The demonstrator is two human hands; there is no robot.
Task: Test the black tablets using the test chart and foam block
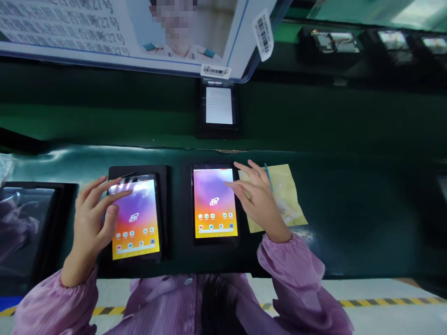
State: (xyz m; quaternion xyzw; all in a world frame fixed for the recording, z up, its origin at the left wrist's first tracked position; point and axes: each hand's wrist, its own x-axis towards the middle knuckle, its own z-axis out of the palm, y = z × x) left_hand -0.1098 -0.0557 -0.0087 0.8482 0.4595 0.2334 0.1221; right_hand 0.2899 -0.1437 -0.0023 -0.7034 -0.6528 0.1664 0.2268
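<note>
At the far left of the green tabletop (349, 209) a dark-screened tablet (24, 228) lies in its black tray, out of reach of either hand. Next comes the left hand (92, 218), its grip wide and holding nothing, with fingers fanned so that the tips rest on the upper part of the left lit tablet (135, 216). That tablet lies face up in a black holder (164, 204), which probably keeps it steady under a touch. Just beside it the right lit tablet (213, 202) lies the same way, showing the same home screen, near the front edge where both hands reach with ease. Beyond it, well apart, a white-screened tablet (219, 105) sits on the far side. The right hand (256, 200) is also spread open, fingertips at the right tablet's right edge. A thin blue pen (268, 179) shows behind its fingers, either tucked between them or lying on the yellow pouch (289, 195) beneath; I cannot tell which.
</note>
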